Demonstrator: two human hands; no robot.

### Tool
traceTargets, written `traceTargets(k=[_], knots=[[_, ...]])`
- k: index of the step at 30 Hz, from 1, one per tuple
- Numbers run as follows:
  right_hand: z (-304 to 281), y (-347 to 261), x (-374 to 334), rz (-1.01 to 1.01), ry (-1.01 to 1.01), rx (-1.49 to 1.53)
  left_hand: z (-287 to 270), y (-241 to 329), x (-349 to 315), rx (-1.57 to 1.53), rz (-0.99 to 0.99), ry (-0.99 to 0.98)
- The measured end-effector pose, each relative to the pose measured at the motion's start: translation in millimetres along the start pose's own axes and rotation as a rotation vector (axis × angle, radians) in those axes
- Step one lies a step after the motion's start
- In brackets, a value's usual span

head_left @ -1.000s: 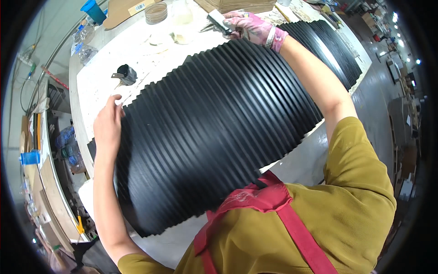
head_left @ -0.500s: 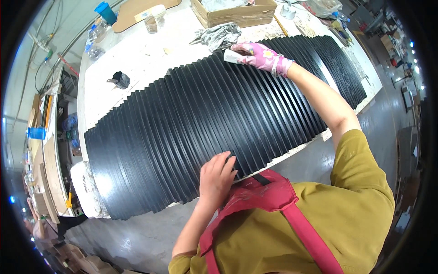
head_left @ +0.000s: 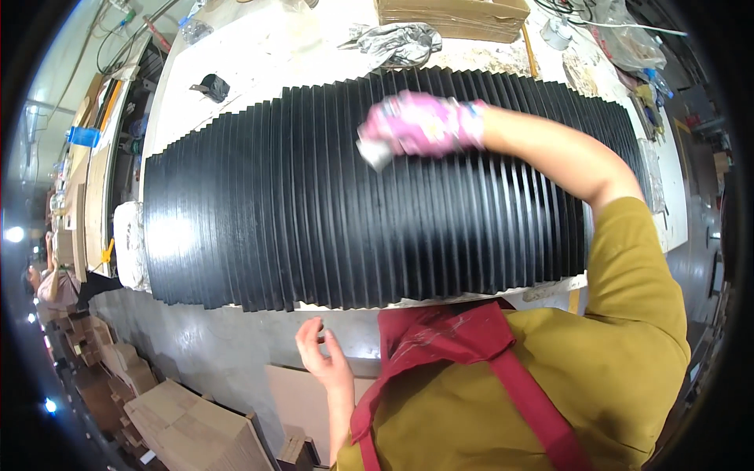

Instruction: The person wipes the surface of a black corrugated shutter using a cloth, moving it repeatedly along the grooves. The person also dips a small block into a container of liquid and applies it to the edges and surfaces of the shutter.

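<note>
A long row of black slats (head_left: 338, 212) lies side by side across the white table. My right hand (head_left: 424, 125), in a pink patterned glove and blurred by motion, is closed on a small white block (head_left: 377, 155) over the far half of the slats. Whether the block is a sponge or something harder, I cannot tell. My bare left hand (head_left: 323, 357) hangs just off the near table edge, fingers loosely bent and apart, touching nothing.
A crumpled grey cloth (head_left: 400, 43) and a cardboard box (head_left: 455, 17) sit at the back of the table (head_left: 259, 59). A small black cup (head_left: 212, 88) stands back left, a white padded block (head_left: 129, 243) at the left end. Large cartons (head_left: 192, 424) stand on the floor.
My right hand has moved left and nearer with the white block, off the far edge of the slats. My left hand has lifted off their near edge and drawn back toward me.
</note>
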State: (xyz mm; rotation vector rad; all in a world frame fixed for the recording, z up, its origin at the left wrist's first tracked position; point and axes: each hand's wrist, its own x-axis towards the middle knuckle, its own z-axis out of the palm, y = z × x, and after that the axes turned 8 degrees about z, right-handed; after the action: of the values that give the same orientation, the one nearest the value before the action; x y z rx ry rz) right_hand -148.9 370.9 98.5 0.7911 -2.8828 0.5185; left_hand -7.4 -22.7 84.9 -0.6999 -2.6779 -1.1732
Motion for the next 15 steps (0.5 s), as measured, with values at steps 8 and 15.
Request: traceTargets(k=[8, 15], knots=[[-32, 41, 4, 0.262, 0.17, 0.118, 55, 30, -44, -0.432, -0.569, 0.06], [-15, -28, -30, -0.166, -0.153, 0.079, 80, 49, -56, -0.51, -0.6, 0.029]])
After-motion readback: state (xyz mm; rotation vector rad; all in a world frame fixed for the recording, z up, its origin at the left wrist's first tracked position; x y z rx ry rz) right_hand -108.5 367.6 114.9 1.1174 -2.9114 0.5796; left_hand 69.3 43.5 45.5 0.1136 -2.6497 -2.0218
